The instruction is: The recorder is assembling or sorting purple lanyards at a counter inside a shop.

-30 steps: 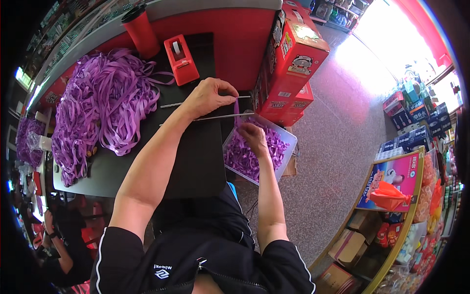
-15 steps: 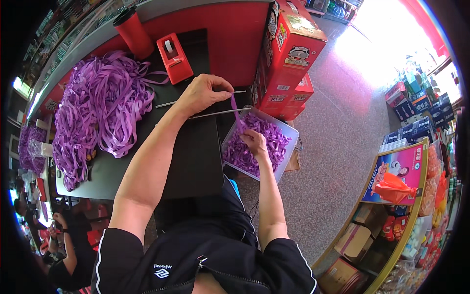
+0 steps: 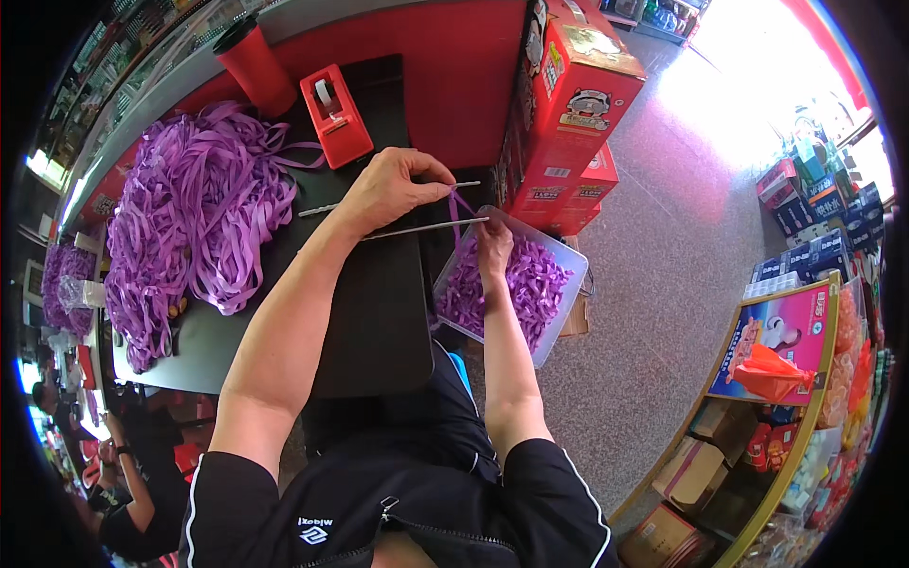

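Note:
Two thin metal rods stick out past the right edge of the black table: a far rod [image 3: 466, 185] and a near rod [image 3: 426, 228]. My left hand [image 3: 393, 192] is closed in a pinch at the far rod, holding a purple ribbon [image 3: 454, 216] there. From that pinch one strand hangs down and another slants toward my right hand [image 3: 494, 250]. The right fingers are bunched at the tip of the near rod, closed on the ribbon; the fingertips are partly hidden. Below them, a translucent plastic tub [image 3: 571, 269] holds many short purple ribbon pieces [image 3: 536, 292].
A large heap of purple ribbon [image 3: 204, 204] covers the table's left part. Behind it stand a red cylinder [image 3: 256, 71] and a red tape dispenser [image 3: 337, 118]. Red cartons [image 3: 578, 114] are stacked beyond the tub. A goods shelf [image 3: 724, 459] lines the right; another person [image 3: 137, 483] is at lower left.
My right hand has risen from over the tub to the near rod's tip, bringing its ribbon end up. The left hand keeps its pinch at the far rod. The whole view has shifted slightly.

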Available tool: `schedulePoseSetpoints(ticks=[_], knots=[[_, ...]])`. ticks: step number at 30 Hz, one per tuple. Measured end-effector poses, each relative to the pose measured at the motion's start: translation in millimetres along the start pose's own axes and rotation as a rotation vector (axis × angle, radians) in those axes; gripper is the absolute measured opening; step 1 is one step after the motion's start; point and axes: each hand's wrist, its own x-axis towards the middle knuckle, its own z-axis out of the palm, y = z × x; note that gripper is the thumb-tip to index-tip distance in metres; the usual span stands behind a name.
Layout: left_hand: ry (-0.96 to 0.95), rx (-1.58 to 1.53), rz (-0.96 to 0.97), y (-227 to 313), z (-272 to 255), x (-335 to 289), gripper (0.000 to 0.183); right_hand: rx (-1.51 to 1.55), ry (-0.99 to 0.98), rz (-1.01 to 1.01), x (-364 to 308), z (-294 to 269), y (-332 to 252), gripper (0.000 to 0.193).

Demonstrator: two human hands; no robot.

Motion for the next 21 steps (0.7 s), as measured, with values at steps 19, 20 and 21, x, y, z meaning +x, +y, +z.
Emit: schedulePoseSetpoints(ticks=[19,20,21], knots=[[-0.003,0.036,0.009,-4.3,-1.9,-2.5,0.016,-0.122,-0.201,0.026,-106.5,-10.9,49.6,0.016],[0.007,0.038,0.022,-6.0,-3.6,-3.8,0.016,-0.111,-0.225,0.015,-109.0,-12.7,47.5,0.014],[0.01,0.03,0.017,-7.6,-5.8,-5.6,0.017,-0.099,-0.25,0.003,-111.4,-12.9,45.2,0.011]])
